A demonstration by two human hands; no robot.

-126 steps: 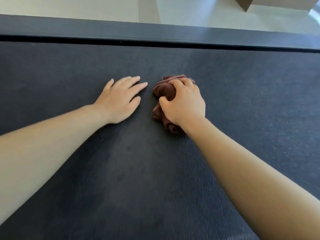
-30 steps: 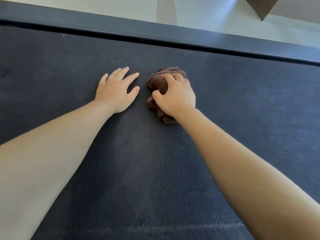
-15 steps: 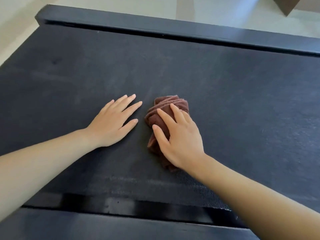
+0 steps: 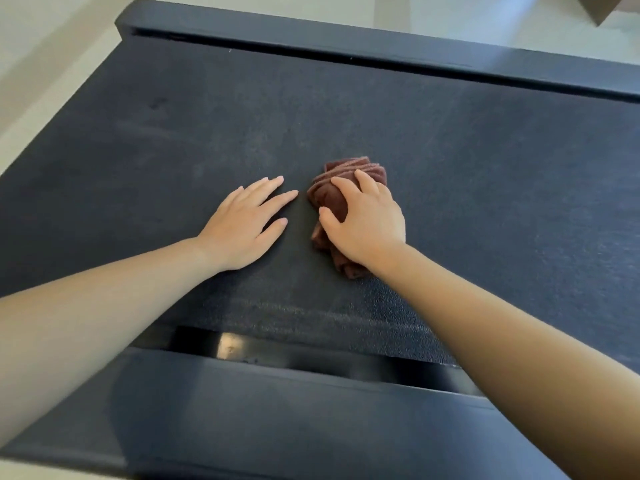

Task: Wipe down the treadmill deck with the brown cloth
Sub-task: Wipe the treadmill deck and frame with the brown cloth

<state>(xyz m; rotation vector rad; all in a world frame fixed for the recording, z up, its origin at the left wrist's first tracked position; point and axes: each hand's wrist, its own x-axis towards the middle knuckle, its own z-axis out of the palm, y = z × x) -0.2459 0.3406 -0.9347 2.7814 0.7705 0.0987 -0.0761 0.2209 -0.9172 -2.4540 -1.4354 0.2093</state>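
Right hand point(image 4: 367, 225) gripping the brown cloth point(image 4: 329, 197) on the treadmill deck point(image 4: 485, 168)

The fingers point(image 4: 365, 183) are curling over the bunched cloth and pressing it to the deck, with folds poking out beyond the fingertips. It is looking soft, light and easily squashed, so gripping the thick middle probably suits best. The left hand point(image 4: 242, 226) is resting flat, fingers straight, just beside the right thumb.

Both arms extended forward, hands low.
Palm-down left hand point(image 4: 242, 226), fingers straight; right hand point(image 4: 365, 225) fingers curled, gripping brown cloth point(image 4: 330, 199).
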